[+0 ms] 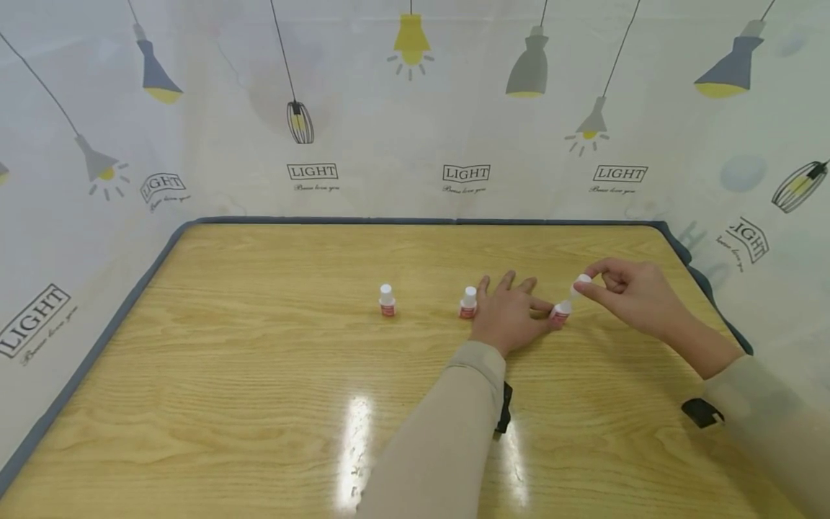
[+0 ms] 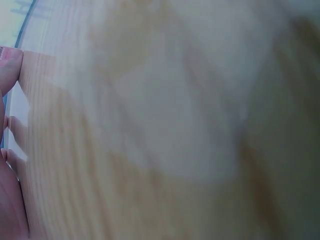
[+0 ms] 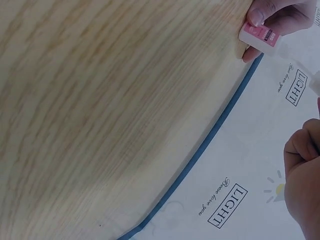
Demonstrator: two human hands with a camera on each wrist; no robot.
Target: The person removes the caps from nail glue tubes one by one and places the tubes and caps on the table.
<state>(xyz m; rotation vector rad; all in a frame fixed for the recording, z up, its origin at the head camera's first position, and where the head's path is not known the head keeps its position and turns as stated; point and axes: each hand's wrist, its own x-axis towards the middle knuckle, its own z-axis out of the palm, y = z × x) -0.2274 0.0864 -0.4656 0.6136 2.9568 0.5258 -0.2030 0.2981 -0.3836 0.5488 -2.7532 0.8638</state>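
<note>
My left hand lies low on the table, its thumb and index finger pinching a small white bottle with a pink label. In the right wrist view that bottle is tilted and uncapped. Just above its mouth, my right hand pinches a white cap between thumb and fingertips. A thin pale stem runs from the cap towards the bottle's neck; whether its tip is inside I cannot tell. Beside my left hand stands a second, capped bottle.
Another capped bottle stands upright further left on the wooden table. A dark blue edge strip borders the tabletop. Behind it hangs a pale sheet printed with lamps. The left wrist view is mostly blurred tabletop.
</note>
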